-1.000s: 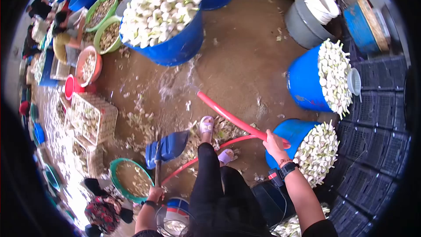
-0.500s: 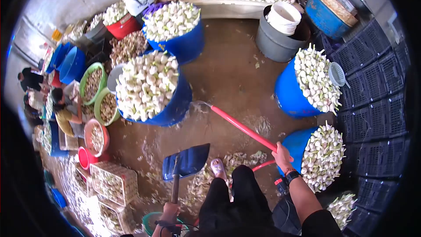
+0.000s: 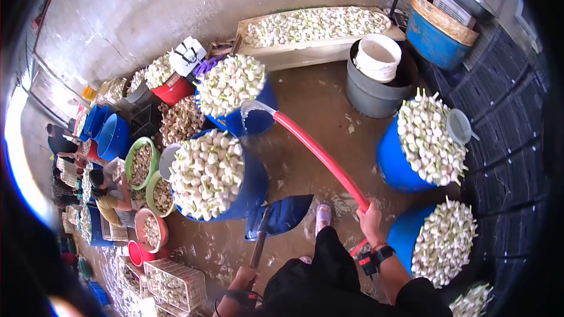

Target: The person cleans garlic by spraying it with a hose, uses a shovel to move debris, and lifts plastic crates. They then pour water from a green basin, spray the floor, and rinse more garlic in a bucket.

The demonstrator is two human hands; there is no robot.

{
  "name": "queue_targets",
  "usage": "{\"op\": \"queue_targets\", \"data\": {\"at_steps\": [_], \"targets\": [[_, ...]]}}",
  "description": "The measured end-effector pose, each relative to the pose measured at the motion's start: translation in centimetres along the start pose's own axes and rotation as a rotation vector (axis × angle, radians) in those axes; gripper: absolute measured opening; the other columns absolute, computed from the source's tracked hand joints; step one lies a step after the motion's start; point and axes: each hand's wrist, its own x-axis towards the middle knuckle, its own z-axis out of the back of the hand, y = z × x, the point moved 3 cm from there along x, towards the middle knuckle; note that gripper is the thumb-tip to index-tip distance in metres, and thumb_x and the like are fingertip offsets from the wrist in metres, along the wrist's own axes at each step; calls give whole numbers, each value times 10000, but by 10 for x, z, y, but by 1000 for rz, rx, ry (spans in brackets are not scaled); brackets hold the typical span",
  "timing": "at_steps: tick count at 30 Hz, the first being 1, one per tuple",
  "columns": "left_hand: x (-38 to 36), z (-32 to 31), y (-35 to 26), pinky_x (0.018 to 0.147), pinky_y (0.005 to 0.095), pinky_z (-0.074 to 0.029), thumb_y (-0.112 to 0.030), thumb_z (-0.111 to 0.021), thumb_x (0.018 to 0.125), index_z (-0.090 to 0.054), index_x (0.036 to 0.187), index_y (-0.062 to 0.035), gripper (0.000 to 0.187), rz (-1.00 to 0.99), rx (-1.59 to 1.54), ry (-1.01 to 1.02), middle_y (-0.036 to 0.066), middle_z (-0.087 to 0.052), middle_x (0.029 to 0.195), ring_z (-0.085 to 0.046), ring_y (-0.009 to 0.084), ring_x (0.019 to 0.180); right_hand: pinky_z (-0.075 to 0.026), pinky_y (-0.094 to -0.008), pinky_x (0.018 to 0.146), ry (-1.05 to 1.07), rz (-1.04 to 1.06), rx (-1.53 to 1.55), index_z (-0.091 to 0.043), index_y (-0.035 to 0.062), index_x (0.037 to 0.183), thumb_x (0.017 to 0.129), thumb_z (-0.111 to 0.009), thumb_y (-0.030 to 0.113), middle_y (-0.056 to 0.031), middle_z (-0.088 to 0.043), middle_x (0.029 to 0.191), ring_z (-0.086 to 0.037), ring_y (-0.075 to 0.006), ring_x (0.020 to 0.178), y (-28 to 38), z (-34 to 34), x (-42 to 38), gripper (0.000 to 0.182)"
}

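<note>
My right hand (image 3: 369, 223) is closed around a red hose (image 3: 320, 154) that reaches up and to the left. Water (image 3: 256, 107) sprays from its end beside a blue barrel (image 3: 271, 91) heaped with white garlic bulbs (image 3: 230, 85). At the lower middle, my left hand (image 3: 244, 277) grips the handle of a blue shovel (image 3: 285, 217). The shovel's blade is low over the wet floor, next to a nearer blue barrel (image 3: 254, 185) of garlic. Both my feet, in light sandals, are partly visible behind the blade.
Two garlic-filled blue barrels (image 3: 395, 158) stand on the right before stacked black crates (image 3: 499, 164). A grey tub (image 3: 376, 97) holds a white bucket (image 3: 379, 58). A garlic-covered trough (image 3: 317, 53) lines the wall. On the left are basins, white crates (image 3: 176, 285) and seated people (image 3: 111, 199).
The hose end has swung up and left, its spray shifting from the near barrel to the far one. The shovel has moved right. My view has tilted upward.
</note>
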Motion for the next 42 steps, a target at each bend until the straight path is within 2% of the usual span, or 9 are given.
{"op": "queue_targets", "data": {"at_steps": [11, 17, 21, 23, 24, 27, 32, 34, 42], "targets": [[14, -17, -145, 414, 301, -435, -112, -645, 639, -576, 603, 55, 184, 28, 6, -53, 106, -558, 537, -545, 191, 448, -443, -403, 582, 127, -11, 178, -510, 29, 849, 735, -601, 138, -187, -567, 702, -577, -366, 678, 24, -61, 94, 182], [10, -15, -196, 415, 290, -441, -106, -640, 636, -586, 618, 33, 151, 26, 146, -77, 86, -555, 533, -539, 168, 433, -439, -369, 549, 158, 10, 315, -509, 36, 820, 737, -613, 148, -136, -543, 635, -567, -292, 592, 34, -74, 108, 174], [25, -8, -194, 438, 279, -443, -151, -635, 618, -608, 616, 22, 175, 8, 127, -54, 78, -569, 532, -549, 160, 442, -441, -398, 521, 164, 24, 379, -523, 70, 769, 742, -625, 208, -154, -559, 623, -574, -339, 600, 40, -88, 112, 174], [25, -6, -204, 439, 277, -440, -159, -632, 609, -605, 601, 19, 180, -12, 199, -49, 75, -568, 527, -549, 155, 443, -441, -371, 502, 268, 61, 347, -517, 59, 748, 730, -648, 226, -121, -554, 595, -573, -293, 552, 48, -88, 120, 214], [25, -7, -208, 440, 276, -436, -167, -629, 600, -603, 585, 15, 185, -17, 273, -43, 72, -567, 522, -549, 150, 443, -447, -339, 508, 411, -83, 527, -530, 44, 764, 702, -666, 220, -70, -534, 570, -563, -217, 539, 67, -76, 128, 231], [31, -6, -203, 444, 282, -434, -180, -625, 585, -598, 553, 6, 191, -22, 310, -34, 67, -563, 504, -550, 146, 445, -452, -317, 526, 474, 5, 442, -546, 33, 812, 679, -667, 204, -47, -525, 597, -549, -166, 565, 83, -76, 151, 249], [13, -12, -208, 455, 290, -441, -196, -630, 579, -599, 550, 10, 211, -17, 253, -47, 61, -563, 495, -553, 150, 444, -456, -307, 539, 592, 50, 395, -523, 30, 837, 697, -649, 194, -92, -575, 686, -571, -168, 580, 64, -110, 179, 250], [9, -16, -202, 420, 280, -422, -173, -631, 600, -584, 526, 16, 208, 0, 272, -69, 71, -553, 485, -528, 145, 413, -436, -249, 458, 645, 49, 467, -475, 38, 808, 742, -615, 142, -28, -521, 611, -530, -111, 479, 84, -100, 183, 186], [14, -21, -156, 448, 301, -424, -207, -626, 605, -607, 598, 21, 228, 16, 186, -66, 79, -574, 527, -546, 156, 452, -425, -245, 437, 690, 2, 573, -469, 40, 812, 797, -572, 157, -15, -505, 586, -522, -102, 462, 120, -108, 197, 156]]}}
